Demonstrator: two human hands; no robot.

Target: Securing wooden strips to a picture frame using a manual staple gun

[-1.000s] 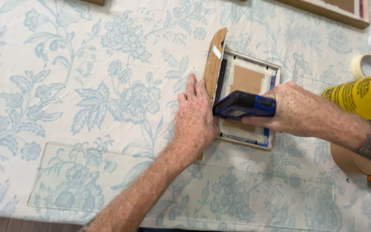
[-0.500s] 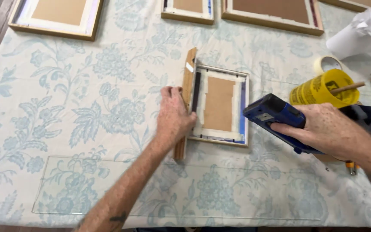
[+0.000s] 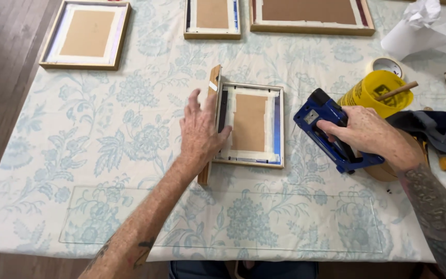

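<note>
A small picture frame lies face down on the flowered tablecloth, its brown backing board edged with white and blue tape. A wooden strip runs along the frame's left side. My left hand lies flat on that strip, thumb touching the frame's left edge. My right hand grips a blue staple gun, lifted off to the right of the frame and clear of it.
Three more frames lie face down at the back: far left, middle, right. A yellow tub with a stick, a tape roll, crumpled paper and dark cloth crowd the right. A glass sheet lies near the front edge.
My right hand has carried the staple gun off the frame and away to the right. My left hand stays on the wooden strip. The view has pulled back, showing more of the table.
</note>
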